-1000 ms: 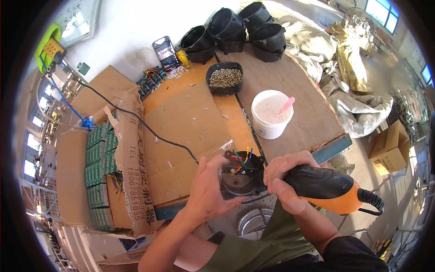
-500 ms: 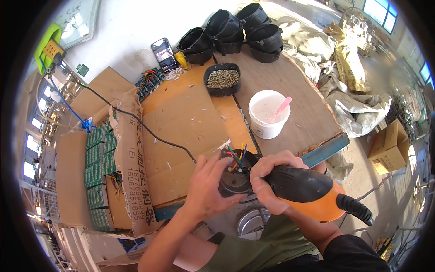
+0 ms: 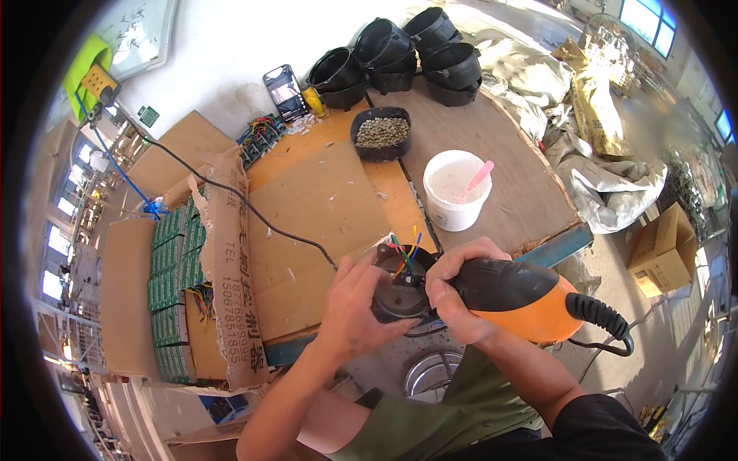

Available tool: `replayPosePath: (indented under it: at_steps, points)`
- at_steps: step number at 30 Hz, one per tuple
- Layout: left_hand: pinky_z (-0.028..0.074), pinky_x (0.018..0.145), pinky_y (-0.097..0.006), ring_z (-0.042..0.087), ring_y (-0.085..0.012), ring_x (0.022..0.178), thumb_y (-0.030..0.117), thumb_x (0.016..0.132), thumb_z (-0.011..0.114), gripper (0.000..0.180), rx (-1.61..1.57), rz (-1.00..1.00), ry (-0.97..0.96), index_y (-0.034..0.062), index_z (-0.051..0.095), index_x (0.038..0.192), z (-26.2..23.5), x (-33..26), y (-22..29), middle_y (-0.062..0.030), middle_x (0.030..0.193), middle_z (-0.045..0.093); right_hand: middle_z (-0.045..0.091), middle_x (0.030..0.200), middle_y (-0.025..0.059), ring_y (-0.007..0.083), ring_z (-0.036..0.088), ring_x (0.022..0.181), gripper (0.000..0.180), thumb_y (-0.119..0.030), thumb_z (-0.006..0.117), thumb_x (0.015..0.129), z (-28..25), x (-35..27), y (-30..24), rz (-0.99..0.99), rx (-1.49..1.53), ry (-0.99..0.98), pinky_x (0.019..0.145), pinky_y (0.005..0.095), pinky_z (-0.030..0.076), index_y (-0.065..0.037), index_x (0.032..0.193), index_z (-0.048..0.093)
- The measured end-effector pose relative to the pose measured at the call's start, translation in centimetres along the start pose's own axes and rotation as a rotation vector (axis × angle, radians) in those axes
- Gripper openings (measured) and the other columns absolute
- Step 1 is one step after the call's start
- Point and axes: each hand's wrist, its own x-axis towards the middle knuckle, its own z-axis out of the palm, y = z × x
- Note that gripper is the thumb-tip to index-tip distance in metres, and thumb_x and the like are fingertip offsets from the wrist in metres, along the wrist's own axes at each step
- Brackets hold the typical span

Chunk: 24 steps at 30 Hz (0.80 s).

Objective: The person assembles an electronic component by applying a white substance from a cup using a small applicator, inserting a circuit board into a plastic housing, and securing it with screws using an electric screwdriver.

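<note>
Fingers of the left hand [image 3: 357, 307] clamp a round black housing [image 3: 400, 288] at the workbench's [image 3: 323, 207] near edge – the right hand [image 3: 461, 296] grips an orange power tool [image 3: 530, 296], lying crosswise, tip touching the housing's right side

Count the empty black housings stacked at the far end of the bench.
5 visible: two at the left, three at the right. They overlap, so more may be hidden.

Left hand [image 3: 355, 311]: cups the round black housing [image 3: 400, 296] at the bench edge.
Right hand [image 3: 453, 296]: grips the orange-and-black power tool [image 3: 530, 300], nose against the housing.
Wires [image 3: 405, 252]: coloured, rising from the housing.
Bucket [image 3: 455, 190]: white, just behind.
</note>
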Motion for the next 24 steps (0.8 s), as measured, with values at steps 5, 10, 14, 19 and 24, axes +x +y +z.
replayPosePath:
  at_steps: [5,10,14,19,24]
  points:
    - [0.049,0.084,-0.045,0.054,-0.039,0.095,0.021,0.05,0.093,0.066,-0.06,-0.069,0.001,0.0004,0.059,0.103,0.0,-0.2,0.4,-0.0199,0.12,0.061,0.064,0.073,0.0037,0.0067,0.063,0.068,0.026,0.0,0.073,0.072,-0.2,0.3,0.8,-0.03,-0.022,-0.024,0.065,0.0237,0.051,-0.005,0.093,0.058]
    - [0.049,0.087,-0.045,0.054,-0.0392,0.098,0.022,0.051,0.094,0.071,-0.013,-0.004,0.003,0.0004,0.06,0.11,-0.2,0.1,0.5,-0.0203,0.123,0.06,0.064,0.073,0.0035,0.0065,0.062,0.067,0.026,0.0,0.071,0.072,0.2,0.6,0.2,-0.076,-0.055,-0.079,0.065,0.023,0.051,-0.005,0.094,0.059]
    - [0.049,0.088,-0.045,0.055,-0.0395,0.1,0.024,0.051,0.094,0.073,-0.002,0.003,0.007,0.0005,0.06,0.111,0.0,-0.1,0.2,-0.0208,0.123,0.06,0.065,0.072,0.0023,0.0074,0.063,0.066,0.029,0.001,0.07,0.071,0.4,1.3,0.7,-0.152,-0.057,-0.089,0.066,0.0245,0.051,-0.007,0.098,0.06]
    - [0.049,0.089,-0.045,0.055,-0.04,0.101,0.025,0.051,0.094,0.073,-0.024,-0.006,0.019,0.0005,0.06,0.111,0.2,-0.1,0.0,-0.0212,0.124,0.059,0.065,0.068,0.0011,0.0075,0.063,0.065,0.03,0.001,0.069,0.071,0.2,1.1,0.6,-0.164,-0.09,-0.098,0.065,0.0252,0.052,-0.008,0.098,0.061]
    - [0.049,0.087,-0.045,0.055,-0.0398,0.1,0.025,0.052,0.094,0.072,-0.023,0.001,0.031,0.0008,0.06,0.112,0.7,-0.3,-0.3,-0.0203,0.124,0.059,0.064,0.063,0.0024,0.0116,0.064,0.059,0.027,0.003,0.069,0.069,0.6,1.1,-0.6,-0.287,-0.239,-0.129,0.061,0.0247,0.051,-0.007,0.093,0.062]
